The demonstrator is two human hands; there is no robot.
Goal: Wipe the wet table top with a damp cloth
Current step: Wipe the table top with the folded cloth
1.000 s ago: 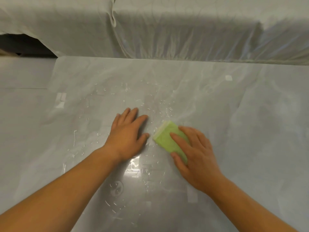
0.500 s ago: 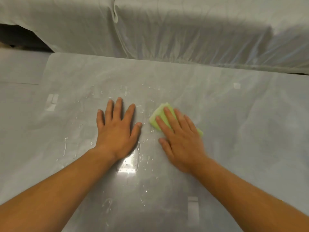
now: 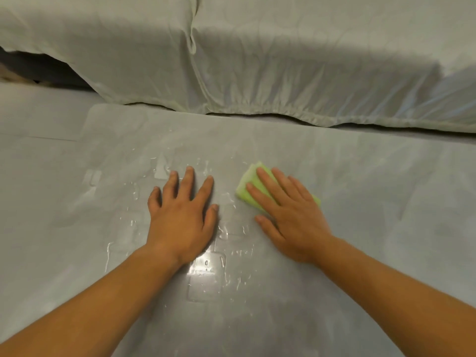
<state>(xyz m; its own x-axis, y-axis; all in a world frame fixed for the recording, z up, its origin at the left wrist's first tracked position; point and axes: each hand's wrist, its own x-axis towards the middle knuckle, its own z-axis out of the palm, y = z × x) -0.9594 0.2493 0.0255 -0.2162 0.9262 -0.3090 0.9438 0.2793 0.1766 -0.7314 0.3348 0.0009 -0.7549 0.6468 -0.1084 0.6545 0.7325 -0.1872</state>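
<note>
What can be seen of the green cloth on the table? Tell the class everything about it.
The green cloth is a pale lime folded pad, soft-looking, with layered edges at its far corner. It lies flat on the wet grey table top. The right hand presses on it with straight fingers, hiding most of it; only its far end and a small right corner show.

This is looking like a room in a home: a pale fitted sheet (image 3: pixel 257 60) with a gathered elastic hem is draping over a bed or sofa from ten to two o'clock. A glossy grey marble-look table top (image 3: pixel 373 202) is standing just before it, and grey floor tiles (image 3: pixel 38 119) are showing at nine o'clock.
</note>
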